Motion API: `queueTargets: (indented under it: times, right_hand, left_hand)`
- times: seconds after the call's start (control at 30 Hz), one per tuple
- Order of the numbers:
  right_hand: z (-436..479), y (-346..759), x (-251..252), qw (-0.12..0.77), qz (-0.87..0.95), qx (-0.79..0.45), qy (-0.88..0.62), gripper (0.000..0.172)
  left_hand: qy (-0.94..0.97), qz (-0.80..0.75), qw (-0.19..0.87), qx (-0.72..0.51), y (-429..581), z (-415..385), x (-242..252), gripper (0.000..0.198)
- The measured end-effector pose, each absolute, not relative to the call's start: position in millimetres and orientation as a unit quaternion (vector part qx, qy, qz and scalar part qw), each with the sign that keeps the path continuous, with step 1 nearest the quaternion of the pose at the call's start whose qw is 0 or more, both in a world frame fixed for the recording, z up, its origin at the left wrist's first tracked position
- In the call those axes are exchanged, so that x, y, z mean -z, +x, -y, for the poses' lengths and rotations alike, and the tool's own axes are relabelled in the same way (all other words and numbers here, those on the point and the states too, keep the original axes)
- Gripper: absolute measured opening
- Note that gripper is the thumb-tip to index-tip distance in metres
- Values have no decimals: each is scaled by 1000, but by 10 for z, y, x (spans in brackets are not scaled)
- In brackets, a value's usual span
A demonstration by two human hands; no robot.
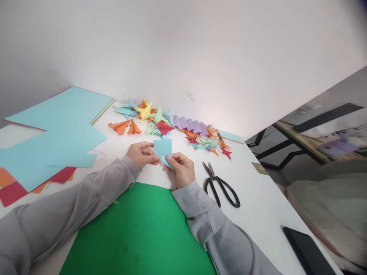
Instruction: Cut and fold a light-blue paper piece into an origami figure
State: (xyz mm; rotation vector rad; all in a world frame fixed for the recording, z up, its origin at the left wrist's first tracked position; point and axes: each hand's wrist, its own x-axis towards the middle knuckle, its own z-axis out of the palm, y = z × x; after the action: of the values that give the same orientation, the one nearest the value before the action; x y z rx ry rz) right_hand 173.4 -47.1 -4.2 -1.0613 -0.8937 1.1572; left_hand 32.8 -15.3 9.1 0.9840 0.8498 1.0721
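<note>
A small piece of light blue paper (163,146), partly folded at its lower end, is held up between my two hands above the white table. My left hand (141,155) pinches its lower left edge between thumb and fingers. At the lower right, the thumb of my right hand (182,167) presses on the narrower folded part, its fingers curled behind. The far side of the paper is hidden. Below my wrists lies a large green sheet (140,233).
Folded paper shapes (145,111) in several colours lie along the wall, with a pleated purple strip (189,125) among them. Black-handled scissors (215,181) rest right of my right hand. A dark phone-like slab (308,250) sits near the right edge. Large blue sheets (63,107) cover the left.
</note>
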Motion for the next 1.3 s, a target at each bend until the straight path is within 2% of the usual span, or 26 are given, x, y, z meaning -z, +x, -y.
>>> queueTargets:
  times: [0.43, 0.73, 0.97, 1.17, 1.3]
  right_hand:
    - [455, 1765, 68, 612, 395, -513, -454, 17]
    - [464, 1768, 65, 607, 405, -515, -450, 16]
    - [468, 1779, 63, 591, 431, -518, -443, 16]
    - [483, 1760, 38, 577, 441, -515, -454, 21]
    - [497, 1745, 17, 537, 485, -505, -470, 26]
  left_hand:
    - [493, -405, 651, -410, 342, 157, -125, 54]
    - [546, -392, 639, -375, 338, 178, -125, 23]
    - [615, -384, 626, -286, 318, 188, -135, 30]
    - [619, -407, 601, -301, 321, 234, -184, 32]
    - [610, -417, 595, -317, 335, 250, -192, 31]
